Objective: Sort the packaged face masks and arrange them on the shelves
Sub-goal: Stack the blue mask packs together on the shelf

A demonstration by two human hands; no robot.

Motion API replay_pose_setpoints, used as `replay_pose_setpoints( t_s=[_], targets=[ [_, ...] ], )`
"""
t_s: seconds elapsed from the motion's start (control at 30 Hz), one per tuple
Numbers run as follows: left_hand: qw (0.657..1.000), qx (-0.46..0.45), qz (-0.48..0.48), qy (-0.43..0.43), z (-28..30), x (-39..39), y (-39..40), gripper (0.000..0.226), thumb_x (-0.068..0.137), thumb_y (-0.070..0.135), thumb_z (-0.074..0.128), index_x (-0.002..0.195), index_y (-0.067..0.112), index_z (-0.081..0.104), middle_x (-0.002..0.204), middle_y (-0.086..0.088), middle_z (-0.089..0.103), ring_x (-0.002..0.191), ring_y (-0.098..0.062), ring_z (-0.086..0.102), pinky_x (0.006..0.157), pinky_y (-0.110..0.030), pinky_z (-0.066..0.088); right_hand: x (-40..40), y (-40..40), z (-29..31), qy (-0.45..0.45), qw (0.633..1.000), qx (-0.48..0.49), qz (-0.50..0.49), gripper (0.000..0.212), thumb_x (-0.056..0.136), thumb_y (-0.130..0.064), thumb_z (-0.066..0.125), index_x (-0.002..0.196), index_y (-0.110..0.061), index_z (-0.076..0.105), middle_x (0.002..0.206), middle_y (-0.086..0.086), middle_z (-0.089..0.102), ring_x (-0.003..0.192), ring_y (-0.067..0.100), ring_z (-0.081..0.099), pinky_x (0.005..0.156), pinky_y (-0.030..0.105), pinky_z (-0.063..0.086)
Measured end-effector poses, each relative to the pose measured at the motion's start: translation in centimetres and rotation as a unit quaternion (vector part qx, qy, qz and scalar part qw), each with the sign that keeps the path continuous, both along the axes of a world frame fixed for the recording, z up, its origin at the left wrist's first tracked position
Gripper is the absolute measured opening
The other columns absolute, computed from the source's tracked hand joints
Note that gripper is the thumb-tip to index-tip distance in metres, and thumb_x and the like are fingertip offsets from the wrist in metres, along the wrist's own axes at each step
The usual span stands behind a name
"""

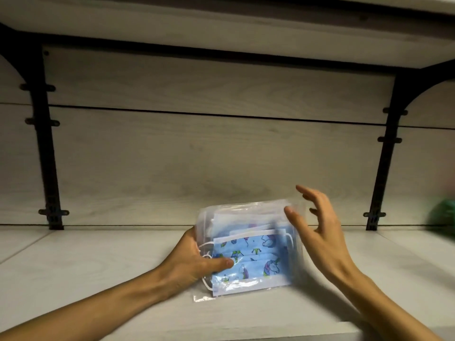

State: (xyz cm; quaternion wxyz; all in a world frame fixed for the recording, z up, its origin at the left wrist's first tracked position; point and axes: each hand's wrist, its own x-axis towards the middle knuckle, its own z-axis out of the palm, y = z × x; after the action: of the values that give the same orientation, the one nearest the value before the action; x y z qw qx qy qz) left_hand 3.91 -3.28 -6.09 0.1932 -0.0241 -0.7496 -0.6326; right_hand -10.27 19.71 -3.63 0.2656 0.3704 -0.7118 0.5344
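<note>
Several clear plastic packs of blue face masks (256,257) printed with unicorns stand bunched together on the pale wooden shelf (98,267), near its middle. My left hand (197,262) grips the bundle's left end, thumb across the front pack and fingers behind. Just to the right of the bundle is my right hand (312,225), fingers spread and relaxed. Its thumb tip lies at the packs' upper right corner. Whether it touches the plastic is unclear. The rear packs are mostly hidden behind the front one.
The shelf above (221,28) hangs low over this bay. Black metal brackets stand at the back left (46,156) and back right (384,156). A blurred green object (443,215) sits on the shelf at the far right edge.
</note>
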Motion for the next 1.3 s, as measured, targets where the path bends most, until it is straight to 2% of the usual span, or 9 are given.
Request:
replay_pose_setpoints(
  t_s=[0.13, 0.23, 0.37, 0.47, 0.53, 0.67, 0.87, 1.07, 1.3],
  targets=[
    [1.000, -0.004, 0.015, 0.007, -0.1, -0.4, -0.3, 0.062, 0.071, -0.006, 0.086, 0.119, 0.023, 0.059, 0.111, 0.006, 0.076, 0.103, -0.018, 0.073, 0.081, -0.026, 0.059, 1.8, -1.1, 1.5, 0.186, 0.975, 0.122, -0.019, 0.045, 0.097, -0.049, 0.055, 0.137, -0.027, 0.057, 0.143, -0.011, 0.050, 0.135, 0.007, 0.043, 0.112, 0.027, 0.033],
    [1.000, -0.019, 0.014, 0.020, -0.1, -0.4, -0.4, 0.051, 0.074, -0.007, 0.083, 0.117, 0.014, 0.064, 0.107, -0.004, 0.078, 0.099, -0.024, 0.075, 0.081, -0.032, 0.061, 3.2, -2.1, 2.4, 0.283, 0.933, 0.222, -0.012, 0.042, 0.101, -0.050, 0.047, 0.132, -0.025, 0.061, 0.123, -0.013, 0.062, 0.115, 0.008, 0.055, 0.108, 0.036, 0.038],
    [0.998, -0.022, 0.033, 0.045, 0.0, -0.5, -0.5, 0.044, 0.077, -0.009, 0.080, 0.114, 0.011, 0.068, 0.104, -0.009, 0.078, 0.097, -0.028, 0.075, 0.083, -0.037, 0.062, 4.2, -2.7, 3.2, 0.266, 0.935, 0.236, 0.007, 0.038, 0.102, -0.047, 0.045, 0.127, -0.026, 0.064, 0.089, -0.020, 0.064, 0.083, 0.004, 0.057, 0.088, 0.033, 0.048],
    [0.998, -0.022, 0.037, 0.053, 0.1, -0.6, -0.6, 0.039, 0.077, -0.007, 0.081, 0.111, 0.010, 0.069, 0.101, -0.009, 0.078, 0.095, -0.028, 0.076, 0.082, -0.038, 0.062, 4.4, -3.3, 3.6, 0.250, 0.942, 0.225, 0.003, 0.033, 0.102, -0.039, 0.050, 0.130, -0.026, 0.063, 0.082, -0.019, 0.057, 0.070, -0.001, 0.049, 0.065, 0.025, 0.046],
    [0.997, -0.032, 0.044, 0.057, 0.1, -0.6, -0.6, 0.036, 0.078, -0.006, 0.081, 0.109, 0.010, 0.071, 0.100, -0.009, 0.078, 0.094, -0.028, 0.075, 0.084, -0.042, 0.062, 4.4, -3.7, 3.9, 0.263, 0.936, 0.232, -0.017, 0.031, 0.102, -0.034, 0.053, 0.130, -0.025, 0.064, 0.084, -0.019, 0.051, 0.067, -0.002, 0.045, 0.060, 0.023, 0.041],
    [0.996, -0.036, 0.052, 0.065, 0.2, -0.6, -0.4, 0.035, 0.079, -0.009, 0.078, 0.110, 0.008, 0.072, 0.101, -0.008, 0.078, 0.096, -0.026, 0.075, 0.088, -0.042, 0.060, 4.4, -4.3, 4.2, 0.277, 0.922, 0.267, -0.036, 0.033, 0.100, -0.038, 0.055, 0.130, -0.028, 0.065, 0.097, -0.010, 0.055, 0.068, 0.013, 0.059, 0.055, 0.034, 0.050],
    [0.995, -0.033, 0.044, 0.081, -0.1, -0.8, -0.9, 0.038, 0.078, -0.012, 0.077, 0.109, 0.010, 0.072, 0.102, -0.007, 0.078, 0.096, -0.023, 0.075, 0.080, -0.028, 0.059, 4.5, -4.6, 3.5, 0.337, 0.914, 0.216, -0.057, 0.024, 0.096, -0.039, 0.063, 0.115, -0.028, 0.071, 0.108, -0.005, 0.058, 0.084, 0.016, 0.055, 0.059, 0.035, 0.049],
    [0.995, -0.045, 0.042, 0.084, -0.2, -1.2, -1.2, 0.041, 0.077, -0.007, 0.079, 0.114, 0.011, 0.070, 0.104, -0.010, 0.076, 0.097, -0.026, 0.074, 0.082, -0.033, 0.060, 4.8, -4.6, 3.7, 0.334, 0.914, 0.226, -0.044, 0.018, 0.088, -0.046, 0.073, 0.086, -0.028, 0.072, 0.084, -0.013, 0.063, 0.076, 0.014, 0.057, 0.061, 0.034, 0.047],
    [0.995, -0.040, 0.075, 0.043, -0.2, -1.1, -1.1, 0.034, 0.071, 0.001, 0.084, 0.103, 0.007, 0.073, 0.094, -0.012, 0.078, 0.087, -0.030, 0.075, 0.077, -0.041, 0.062, 5.1, -5.0, 3.9, 0.321, 0.932, 0.159, -0.055, 0.005, 0.088, -0.029, 0.077, 0.091, -0.026, 0.075, 0.085, -0.014, 0.072, 0.074, 0.014, 0.067, 0.055, 0.035, 0.055]
  ],
)
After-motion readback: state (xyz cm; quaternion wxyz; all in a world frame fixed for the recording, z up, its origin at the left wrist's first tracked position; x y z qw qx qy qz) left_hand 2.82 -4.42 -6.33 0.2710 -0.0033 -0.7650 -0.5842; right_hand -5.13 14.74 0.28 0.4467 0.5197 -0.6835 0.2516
